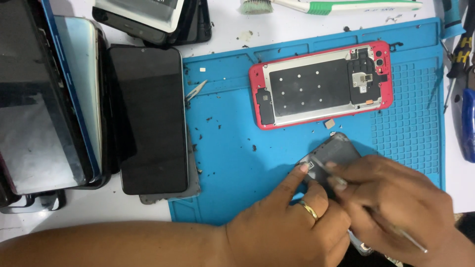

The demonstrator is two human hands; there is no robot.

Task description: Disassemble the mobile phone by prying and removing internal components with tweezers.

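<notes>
My left hand [292, 217], with a gold ring on one finger, presses a dark phone part [332, 154] down on the blue work mat [232, 148], forefinger on its near corner. My right hand [396, 207] grips a thin metal tool [346, 185] whose tip rests on the same dark part. Beyond them an opened red phone frame [321, 86] lies face down on the mat, its metal plate and black boards showing.
Several phones and glass screens [148, 118] are stacked at the left. Metal tweezers [195, 90] lie at the mat's left edge. A green and white toothbrush [326, 6] lies at the top. Screwdrivers and tools [460, 59] sit at the right. Dark crumbs dot the mat.
</notes>
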